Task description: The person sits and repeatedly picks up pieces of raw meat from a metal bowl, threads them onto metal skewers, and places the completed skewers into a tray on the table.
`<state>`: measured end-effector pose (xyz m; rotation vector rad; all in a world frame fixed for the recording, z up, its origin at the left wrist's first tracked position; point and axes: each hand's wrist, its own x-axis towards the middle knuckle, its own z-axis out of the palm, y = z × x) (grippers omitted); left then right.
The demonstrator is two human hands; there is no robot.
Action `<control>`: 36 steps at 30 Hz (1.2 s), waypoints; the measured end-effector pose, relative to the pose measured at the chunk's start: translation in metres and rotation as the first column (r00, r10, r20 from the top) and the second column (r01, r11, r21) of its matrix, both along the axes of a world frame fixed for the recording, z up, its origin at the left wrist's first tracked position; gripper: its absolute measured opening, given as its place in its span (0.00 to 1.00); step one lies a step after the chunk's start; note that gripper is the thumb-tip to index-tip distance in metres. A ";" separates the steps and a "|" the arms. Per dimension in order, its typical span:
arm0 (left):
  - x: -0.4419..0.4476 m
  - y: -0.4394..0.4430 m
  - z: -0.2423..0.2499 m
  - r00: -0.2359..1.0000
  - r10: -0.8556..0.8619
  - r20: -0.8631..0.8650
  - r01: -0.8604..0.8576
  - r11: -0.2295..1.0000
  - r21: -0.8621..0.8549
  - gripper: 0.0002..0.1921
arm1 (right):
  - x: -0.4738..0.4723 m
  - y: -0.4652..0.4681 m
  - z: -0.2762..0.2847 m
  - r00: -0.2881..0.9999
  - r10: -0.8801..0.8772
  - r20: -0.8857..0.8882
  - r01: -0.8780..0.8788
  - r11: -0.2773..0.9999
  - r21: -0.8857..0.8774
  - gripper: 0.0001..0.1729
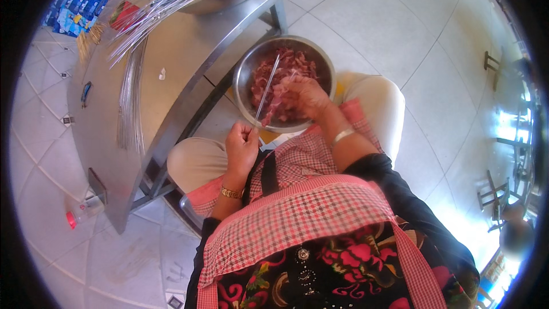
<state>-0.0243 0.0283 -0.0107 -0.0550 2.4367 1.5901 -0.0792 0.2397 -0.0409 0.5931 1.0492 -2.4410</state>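
Note:
Between my knees is a round steel bowl (329, 66) filled with cut pieces of raw red meat (300, 58). My left hand (242, 148) is closed near the bowl's front rim. From its fingers a thin metal skewer (269, 88) slants up across the bowl; whether it is one or two rods together I cannot tell. The visible length of the skewer looks bare. Over the right part of the meat, my right hand (306, 96) has its fingers pinched on a pale pink piece of meat (279, 94). Its fingertips are partly hidden by the meat.
A steel table (180, 47) stands at the left. On it are a large steel bowl (231, 2) of meat, a fanned bunch of metal skewers (148, 19), a straight bundle of metal skewers (132, 98) and a small blue-handled item (86, 92). A red-capped clear jar (85, 209) is beyond the table's edge.

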 end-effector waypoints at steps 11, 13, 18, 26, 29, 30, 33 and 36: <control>0.004 0.006 0.003 0.986 0.080 -0.149 -0.072 0.996 0.057 0.09 | 0.005 -0.003 0.025 0.982 0.069 -0.177 -0.097 0.983 -0.153 0.13; 0.004 0.008 0.006 0.979 0.093 -0.181 -0.081 0.994 0.069 0.09 | 0.007 -0.006 0.020 0.939 0.252 -0.234 -0.271 0.961 -0.051 0.16; 0.008 0.006 0.056 0.938 0.132 -0.320 -0.109 0.990 0.088 0.08 | 0.008 0.000 0.021 0.909 0.118 -0.399 -0.252 0.920 -0.301 0.27; -0.096 0.020 0.223 0.577 -0.199 -0.792 -0.332 0.829 -0.450 0.07 | -0.004 0.013 -0.033 0.969 0.243 0.053 -0.046 -0.035 0.998 0.16; -0.141 0.040 0.242 0.570 -0.420 -0.706 -0.371 0.636 -0.677 0.06 | 0.002 0.007 -0.032 0.914 0.351 0.205 -0.189 -0.079 0.979 0.14; -0.157 0.047 0.238 0.588 -0.447 -0.674 -0.383 0.580 -0.719 0.06 | 0.000 0.008 -0.032 0.917 0.341 0.205 -0.183 -0.097 0.978 0.15; -0.175 0.050 0.225 0.617 -0.494 -0.613 -0.426 0.445 -0.788 0.05 | 0.000 -0.001 -0.030 0.911 0.344 0.228 -0.203 -0.108 0.973 0.15; -0.162 0.055 0.229 0.516 -0.495 -0.699 -0.460 0.528 -0.714 0.04 | -0.007 0.004 -0.040 0.914 0.315 0.256 -0.246 -0.070 0.967 0.13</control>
